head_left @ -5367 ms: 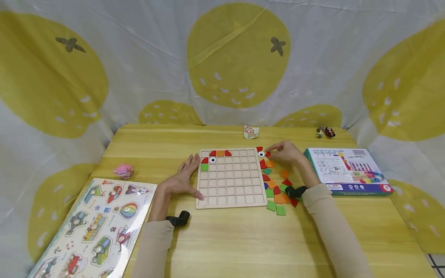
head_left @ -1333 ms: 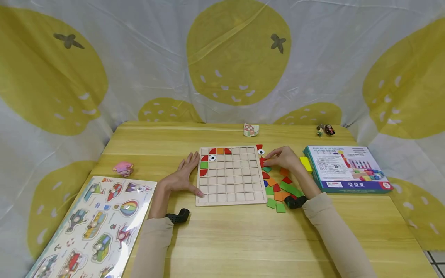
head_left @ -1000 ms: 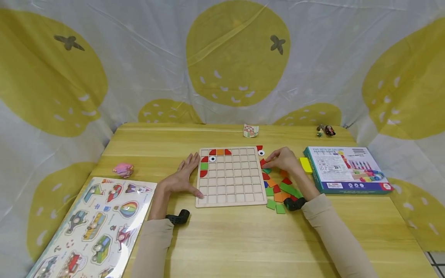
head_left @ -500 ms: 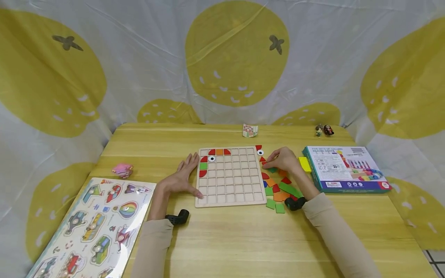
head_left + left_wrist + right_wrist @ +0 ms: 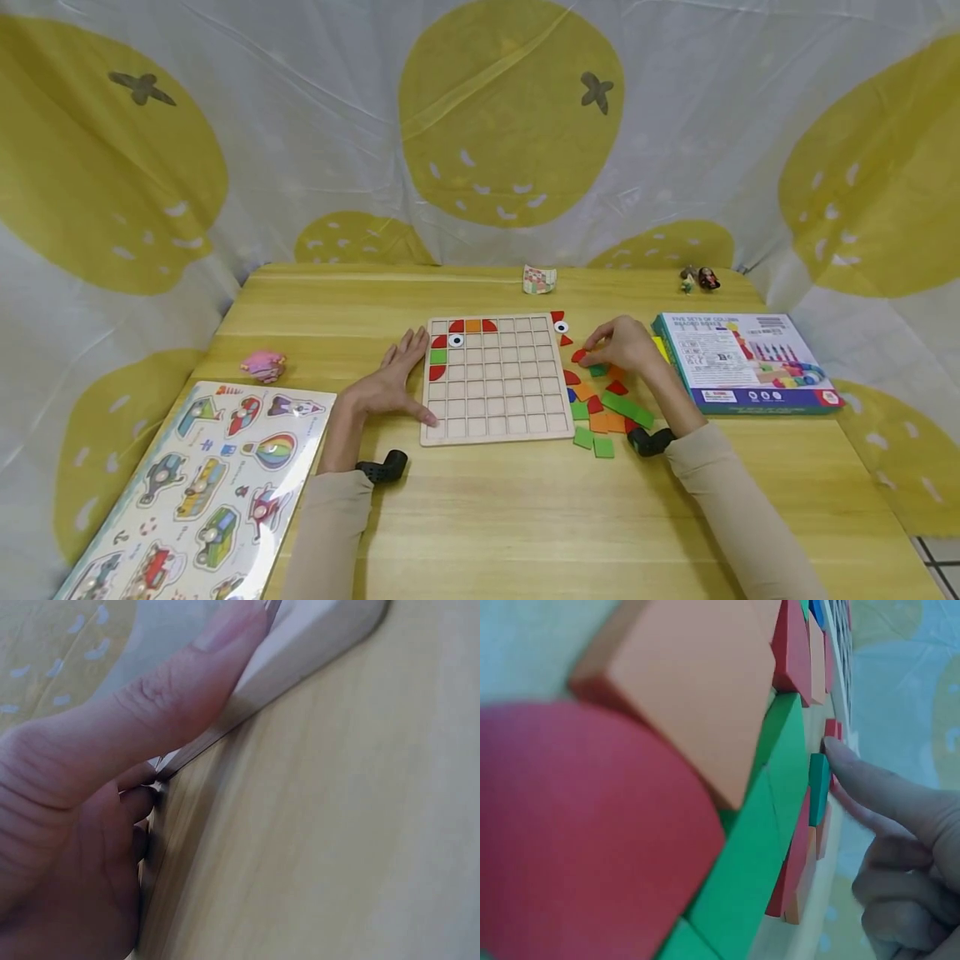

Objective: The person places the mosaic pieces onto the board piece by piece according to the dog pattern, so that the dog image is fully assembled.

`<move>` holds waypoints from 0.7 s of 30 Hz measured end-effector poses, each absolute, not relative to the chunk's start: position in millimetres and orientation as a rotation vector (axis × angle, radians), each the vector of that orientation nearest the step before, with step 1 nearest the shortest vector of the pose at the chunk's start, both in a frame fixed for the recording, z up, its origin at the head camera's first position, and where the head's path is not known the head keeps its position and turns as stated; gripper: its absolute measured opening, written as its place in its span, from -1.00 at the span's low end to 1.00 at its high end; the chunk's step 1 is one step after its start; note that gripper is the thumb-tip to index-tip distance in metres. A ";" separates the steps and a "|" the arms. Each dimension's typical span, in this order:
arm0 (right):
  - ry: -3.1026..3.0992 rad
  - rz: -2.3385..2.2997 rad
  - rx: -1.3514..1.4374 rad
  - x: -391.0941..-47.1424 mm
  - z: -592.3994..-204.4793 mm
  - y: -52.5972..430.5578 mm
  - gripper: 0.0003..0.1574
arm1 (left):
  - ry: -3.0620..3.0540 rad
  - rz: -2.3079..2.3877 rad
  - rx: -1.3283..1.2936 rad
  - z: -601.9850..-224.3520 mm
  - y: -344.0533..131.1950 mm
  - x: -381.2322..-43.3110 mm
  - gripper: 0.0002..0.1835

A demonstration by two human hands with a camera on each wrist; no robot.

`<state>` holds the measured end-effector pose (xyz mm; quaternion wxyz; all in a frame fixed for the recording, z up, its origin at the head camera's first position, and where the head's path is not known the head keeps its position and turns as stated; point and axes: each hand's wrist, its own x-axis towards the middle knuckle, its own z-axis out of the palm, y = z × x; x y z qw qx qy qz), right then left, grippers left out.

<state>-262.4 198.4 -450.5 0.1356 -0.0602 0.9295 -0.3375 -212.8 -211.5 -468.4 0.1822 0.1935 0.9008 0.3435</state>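
Observation:
A square wooden grid board [image 5: 497, 379] lies flat on the table. At its upper left sit red, orange and green tiles and a round eye piece [image 5: 456, 341]. My left hand [image 5: 390, 385] rests along the board's left side, fingers spread straight, thumb on the lower left corner; the left wrist view shows that thumb on the board's edge. Right of the board, my right hand [image 5: 626, 343] pinches a small red tile [image 5: 578, 356] between thumb and forefinger, beside a dark green tile [image 5: 819, 787]. Its other fingers are curled in.
Several loose tiles [image 5: 600, 422] lie along the board's right side, with another eye piece [image 5: 561, 327] above. A boxed toy set [image 5: 750, 362] stands farther right, a vehicle picture puzzle [image 5: 202, 483] at left. A pink figure [image 5: 263, 366] and a small pattern card [image 5: 539, 280] lie behind.
A red quarter-circle tile has been added below the green one on the board's left column. Lately my right hand has drawn the red tile slightly right, away from the board; the left hand stays put.

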 end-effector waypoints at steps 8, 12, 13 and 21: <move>2.625 -1.114 -0.198 -257.9 -451.4 189.6 -0.63 | 2.550 0.967 0.529 -467.6 -213.2 -211.5 0.54; 2.610 -1.131 -0.128 -255.0 -455.9 179.1 -0.61 | 2.555 0.956 0.508 -467.8 -215.4 -208.4 0.54; 2.605 -1.131 -0.117 -254.8 -456.7 177.3 -0.62 | 2.557 0.953 0.510 -467.9 -215.4 -208.1 0.54; 2.621 -1.138 -0.186 -255.6 -448.1 180.4 -0.71 | 2.555 0.951 0.561 -468.2 -211.9 -212.7 0.54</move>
